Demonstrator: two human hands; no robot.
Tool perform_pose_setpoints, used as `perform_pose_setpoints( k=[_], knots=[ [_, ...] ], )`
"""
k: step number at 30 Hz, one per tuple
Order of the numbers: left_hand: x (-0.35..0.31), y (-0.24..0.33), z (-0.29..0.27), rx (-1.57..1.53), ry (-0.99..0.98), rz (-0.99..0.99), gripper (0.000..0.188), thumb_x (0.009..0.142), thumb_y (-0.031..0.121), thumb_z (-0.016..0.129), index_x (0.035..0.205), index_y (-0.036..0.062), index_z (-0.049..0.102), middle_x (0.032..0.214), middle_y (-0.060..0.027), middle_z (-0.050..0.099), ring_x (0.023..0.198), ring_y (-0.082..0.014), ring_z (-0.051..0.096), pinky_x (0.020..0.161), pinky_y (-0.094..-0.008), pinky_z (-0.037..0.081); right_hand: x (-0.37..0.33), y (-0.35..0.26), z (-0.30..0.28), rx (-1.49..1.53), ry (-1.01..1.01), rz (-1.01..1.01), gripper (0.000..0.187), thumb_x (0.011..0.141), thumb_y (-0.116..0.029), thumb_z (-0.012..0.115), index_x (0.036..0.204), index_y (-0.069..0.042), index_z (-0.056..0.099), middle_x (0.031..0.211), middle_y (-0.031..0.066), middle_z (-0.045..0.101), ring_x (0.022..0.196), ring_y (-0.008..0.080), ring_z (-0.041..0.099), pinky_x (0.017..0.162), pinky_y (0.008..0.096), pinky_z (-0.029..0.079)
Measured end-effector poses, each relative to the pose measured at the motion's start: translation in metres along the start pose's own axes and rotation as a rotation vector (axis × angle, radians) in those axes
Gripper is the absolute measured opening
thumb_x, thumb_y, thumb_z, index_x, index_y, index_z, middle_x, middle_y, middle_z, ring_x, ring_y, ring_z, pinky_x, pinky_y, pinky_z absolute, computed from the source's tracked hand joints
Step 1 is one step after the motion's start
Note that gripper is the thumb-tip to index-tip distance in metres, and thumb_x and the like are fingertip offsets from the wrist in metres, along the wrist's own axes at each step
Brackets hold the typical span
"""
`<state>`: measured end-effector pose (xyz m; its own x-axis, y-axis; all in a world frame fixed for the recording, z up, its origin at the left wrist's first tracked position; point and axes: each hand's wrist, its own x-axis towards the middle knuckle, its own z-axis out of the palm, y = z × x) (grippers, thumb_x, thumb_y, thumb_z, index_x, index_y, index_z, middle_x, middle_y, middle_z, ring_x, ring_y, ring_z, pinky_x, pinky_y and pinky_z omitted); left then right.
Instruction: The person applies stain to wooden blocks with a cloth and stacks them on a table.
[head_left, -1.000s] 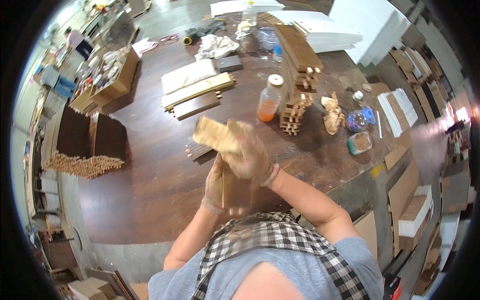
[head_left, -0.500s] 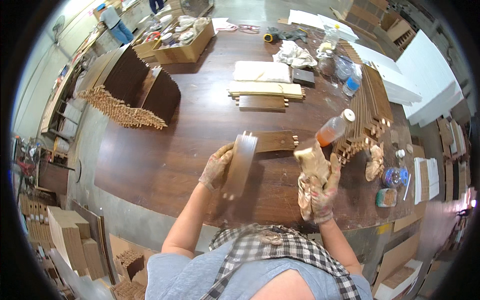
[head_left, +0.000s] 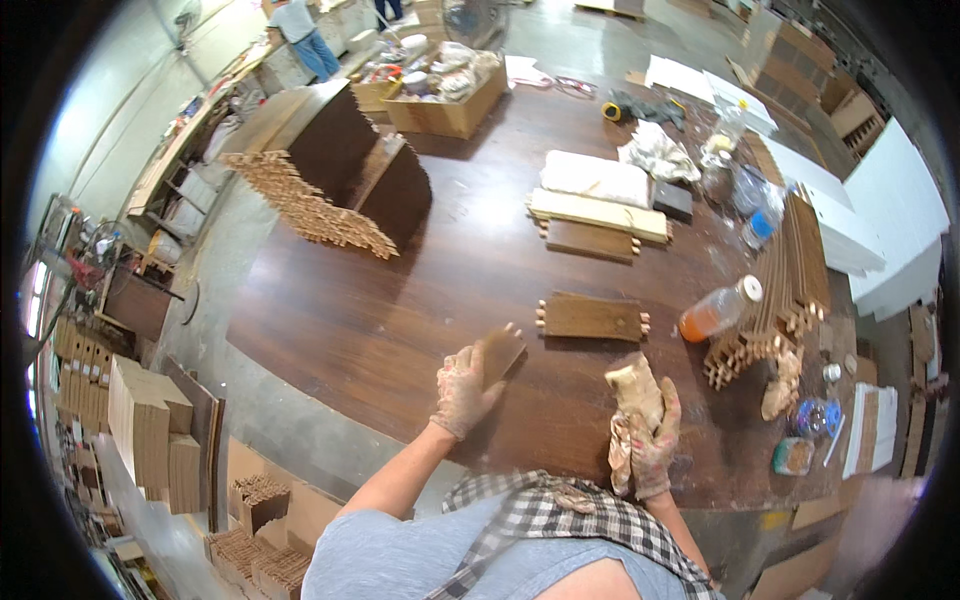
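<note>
Both my hands wear stained gloves. My left hand (head_left: 462,392) is closed on a brown wooden slat (head_left: 502,354) with pale dowels at its end, tilted over the table; the hand covers much of it. In my right hand (head_left: 657,448) is a bunched tan cloth (head_left: 636,388), stained brown lower down. Beyond the hands, a second doweled slat (head_left: 592,318) lies flat on the table. A clear bottle of orange liquid (head_left: 708,314) lies tilted against a stack of slats (head_left: 790,262), to the right of that slat.
A tall stack of doweled brown boards (head_left: 350,190) stands on the table (head_left: 330,320) at left. Behind are a cardboard box of supplies (head_left: 450,112), a white padded bundle (head_left: 597,178) and a blue-labelled bottle (head_left: 760,228). Jars (head_left: 793,456) and a crumpled cloth (head_left: 782,384) sit at right.
My left hand has drawn its slat down and left, away from the slat on the table, and turned it. The right hand still holds the cloth. The whole view has shifted.
</note>
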<state>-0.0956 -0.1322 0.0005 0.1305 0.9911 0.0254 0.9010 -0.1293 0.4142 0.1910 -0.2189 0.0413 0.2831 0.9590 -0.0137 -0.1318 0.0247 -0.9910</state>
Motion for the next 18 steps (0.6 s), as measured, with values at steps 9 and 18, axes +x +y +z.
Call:
perform_pose_setpoints(
  k=[9,18],
  knots=[
    [0.162,-0.025,-0.158,0.261,0.623,0.193,0.063,0.074,0.028,0.077,0.126,0.0005,0.055,0.126,-0.0188,0.054,0.110,-0.0381,0.053,0.093,-0.0452,0.046,-0.002,-0.005,0.022,0.081,-0.086,0.053,0.062,0.090,0.012,0.054,0.144,-0.010,0.033,0.110,0.0106,0.050,0.073,0.0120,0.054,0.059,0.0243,0.049],
    [0.281,-0.116,-0.179,0.591,0.512,-0.133,0.040,0.084,0.035,0.069,0.117,0.0158,0.062,0.115,-0.0079,0.060,0.104,-0.0310,0.058,0.082,-0.0465,0.049,0.008,0.007,0.016,0.092,0.027,0.126,0.057,0.089,0.010,0.059,0.140,-0.001,0.035,0.118,0.0128,0.050,0.079,0.0138,0.055,0.064,0.0266,0.052]
  ],
)
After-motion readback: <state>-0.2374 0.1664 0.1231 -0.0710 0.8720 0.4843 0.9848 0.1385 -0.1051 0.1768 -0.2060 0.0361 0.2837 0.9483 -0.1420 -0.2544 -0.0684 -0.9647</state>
